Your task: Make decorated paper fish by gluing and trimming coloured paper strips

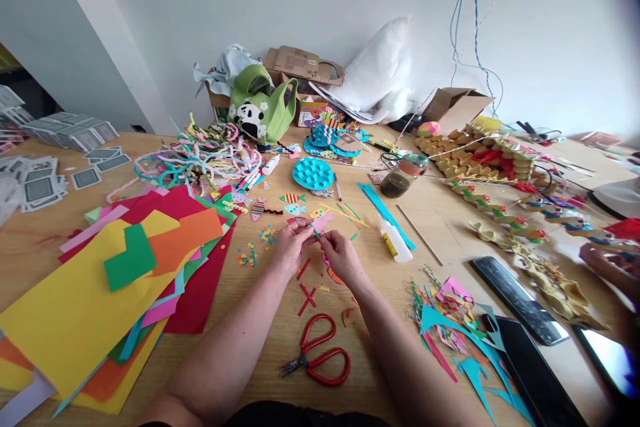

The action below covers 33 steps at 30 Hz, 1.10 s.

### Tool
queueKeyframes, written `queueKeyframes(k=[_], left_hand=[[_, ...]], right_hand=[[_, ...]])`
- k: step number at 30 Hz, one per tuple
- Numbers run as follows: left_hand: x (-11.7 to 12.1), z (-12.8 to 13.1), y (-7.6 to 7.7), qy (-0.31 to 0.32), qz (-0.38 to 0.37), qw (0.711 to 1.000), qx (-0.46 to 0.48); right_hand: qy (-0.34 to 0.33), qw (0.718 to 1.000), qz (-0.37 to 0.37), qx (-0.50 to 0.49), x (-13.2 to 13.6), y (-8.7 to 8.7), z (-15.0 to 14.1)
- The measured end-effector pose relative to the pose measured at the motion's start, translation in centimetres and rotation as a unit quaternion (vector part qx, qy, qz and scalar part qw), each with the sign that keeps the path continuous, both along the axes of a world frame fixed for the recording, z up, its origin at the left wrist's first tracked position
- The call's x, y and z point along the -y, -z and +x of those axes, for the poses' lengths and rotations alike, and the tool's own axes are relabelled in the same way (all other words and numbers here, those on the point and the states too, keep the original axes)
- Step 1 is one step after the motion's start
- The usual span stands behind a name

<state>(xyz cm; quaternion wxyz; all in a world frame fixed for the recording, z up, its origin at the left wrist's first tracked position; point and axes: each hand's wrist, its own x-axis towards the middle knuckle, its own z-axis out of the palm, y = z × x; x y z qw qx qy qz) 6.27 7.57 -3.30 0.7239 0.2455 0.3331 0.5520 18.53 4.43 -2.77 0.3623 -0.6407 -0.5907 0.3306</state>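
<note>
My left hand [291, 244] and my right hand [340, 252] meet above the middle of the wooden table [350, 353]. Both are pinched on one small green paper strip [316, 233], held between the fingertips. A pink paper fish [323, 221] lies just beyond the fingers. Red paper strips [306, 297] lie on the wood below the hands. Red-handled scissors [320, 353] rest closed near the front edge, between my forearms. A white glue bottle [395, 240] lies on its side to the right of my right hand.
A stack of coloured paper sheets [100, 280] covers the left. Pipe cleaners [200, 157], a green panda bag [257, 110] and a blue plate [313, 173] sit behind. Paper scraps [450, 327], dark phones [517, 300] and folded paper chains [505, 213] fill the right, where another person's hand [607, 267] works.
</note>
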Motion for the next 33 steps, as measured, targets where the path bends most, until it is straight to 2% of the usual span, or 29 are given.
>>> queueKeyframes(k=[33], left_hand=[[0.06,-0.04,-0.22,-0.008,-0.006,1.0,-0.013]], right_hand=[[0.001,1.0,-0.008,-0.024,-0.03,-0.09,-0.11]])
